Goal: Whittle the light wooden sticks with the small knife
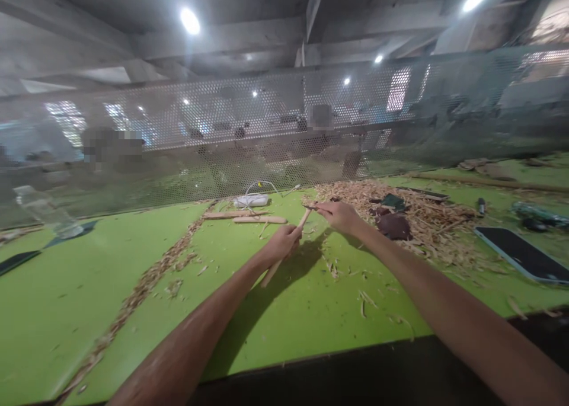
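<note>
My left hand point(284, 243) is closed round a pale wooden stick point(304, 217), which slants from lower left to upper right above the green table point(338, 317). My right hand point(340, 216) grips a small knife point(310, 207), its dark blade lying against the stick's upper end. Most of the knife's handle is hidden in the fingers. Just beyond my left hand lie a smooth pale wooden stick point(260, 220) and a browner one point(231, 214). Curled wood shavings point(427, 240) are heaped to the right of my right hand.
A phone point(524, 255) lies at the right, and a clear bottle point(47, 213) stands at the left. A white device with a cable point(251, 200) sits near the perforated screen point(267, 151) at the back. Shavings fill a seam point(146, 287) across the table. Brown and green scraps point(393, 227) lie in the heap.
</note>
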{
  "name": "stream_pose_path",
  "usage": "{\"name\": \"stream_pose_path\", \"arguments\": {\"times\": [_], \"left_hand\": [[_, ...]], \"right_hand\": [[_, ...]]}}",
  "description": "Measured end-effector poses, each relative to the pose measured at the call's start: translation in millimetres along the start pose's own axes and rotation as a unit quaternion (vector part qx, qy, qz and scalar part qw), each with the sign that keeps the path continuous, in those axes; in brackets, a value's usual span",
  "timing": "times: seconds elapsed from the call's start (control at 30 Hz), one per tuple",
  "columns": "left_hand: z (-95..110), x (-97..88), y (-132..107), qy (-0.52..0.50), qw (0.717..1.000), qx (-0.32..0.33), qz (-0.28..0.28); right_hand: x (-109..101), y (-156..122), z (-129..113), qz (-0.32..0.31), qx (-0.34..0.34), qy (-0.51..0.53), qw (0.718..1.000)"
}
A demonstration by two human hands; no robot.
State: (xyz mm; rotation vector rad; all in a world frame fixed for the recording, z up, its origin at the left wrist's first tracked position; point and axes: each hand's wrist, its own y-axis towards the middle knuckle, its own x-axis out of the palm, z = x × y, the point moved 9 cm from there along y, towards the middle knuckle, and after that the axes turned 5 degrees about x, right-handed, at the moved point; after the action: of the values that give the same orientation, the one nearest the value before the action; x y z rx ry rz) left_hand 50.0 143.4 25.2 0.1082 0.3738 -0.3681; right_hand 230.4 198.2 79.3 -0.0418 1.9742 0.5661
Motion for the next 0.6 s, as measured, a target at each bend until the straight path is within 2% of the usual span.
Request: {"name": "stream_pose_path", "arguments": {"times": [0.13,0.23,0.33,0.5,0.6], "left_hand": [[1,-9.7,3,0.015,0.999,0.030,0.002],[-6,-21.1,6,0.007,0.999,0.022,0.030],[-11,-24.0,7,-0.001,0.999,0.019,0.041],[-10,-15.3,6,-0.033,0.999,0.027,0.026],[-10,-12.9,7,-0.052,0.998,0.038,0.023]], "right_hand": [[-17,1,36,0.020,0.096,-0.052,0.994],[-33,0,44,0.056,0.119,-0.035,0.991],[-28,-1,23,0.051,0.066,0.013,0.996],[8,-10,-26,-0.041,-0.026,0.068,0.997],[19,-15,-43,-0.064,-0.064,0.058,0.994]]}}
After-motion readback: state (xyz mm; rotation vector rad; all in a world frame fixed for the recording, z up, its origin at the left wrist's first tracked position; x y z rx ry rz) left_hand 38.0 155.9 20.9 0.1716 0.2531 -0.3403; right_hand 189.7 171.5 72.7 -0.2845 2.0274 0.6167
